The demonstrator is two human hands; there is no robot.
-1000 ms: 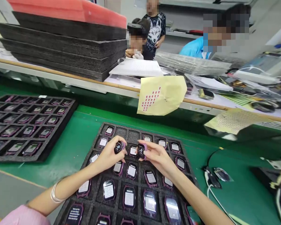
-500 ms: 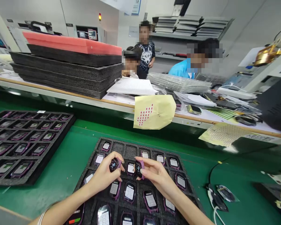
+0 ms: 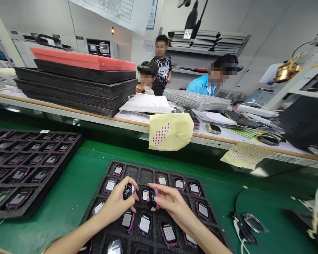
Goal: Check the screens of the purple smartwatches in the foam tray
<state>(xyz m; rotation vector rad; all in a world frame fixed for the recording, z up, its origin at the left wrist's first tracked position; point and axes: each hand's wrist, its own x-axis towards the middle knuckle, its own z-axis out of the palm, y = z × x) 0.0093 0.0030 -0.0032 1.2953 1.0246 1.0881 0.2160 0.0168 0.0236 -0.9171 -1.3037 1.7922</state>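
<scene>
My left hand (image 3: pixel 119 201) is closed around a purple smartwatch body (image 3: pixel 128 191) with a lit dark screen. In my right hand (image 3: pixel 169 201), fingers and thumb pinch a second purple smartwatch body (image 3: pixel 153 197), tilted so its dark screen faces left. Both hands are held apart, just above a black foam tray (image 3: pixel 155 218). Several purple watch bodies lie face up in the tray's pockets, many with white screens, such as a watch (image 3: pixel 144 223) below my hands. Two pockets in the back row show bare foam. My forearms cover part of the tray.
Another foam tray of watches (image 3: pixel 79 135) lies at left on the green table (image 3: pixel 69 197). Behind runs a shelf with stacked black foam (image 3: pixel 76 88) and a yellow sheet (image 3: pixel 171 131). Cables (image 3: pixel 240 222) lie at right. Two people (image 3: pixel 163 68) and a person in blue (image 3: pixel 201 84) are beyond.
The view has tilted up slightly, showing more of the hanging paper and a cable plug at the top. Both hands still hold their watches; the right one has turned a little more edge-on.
</scene>
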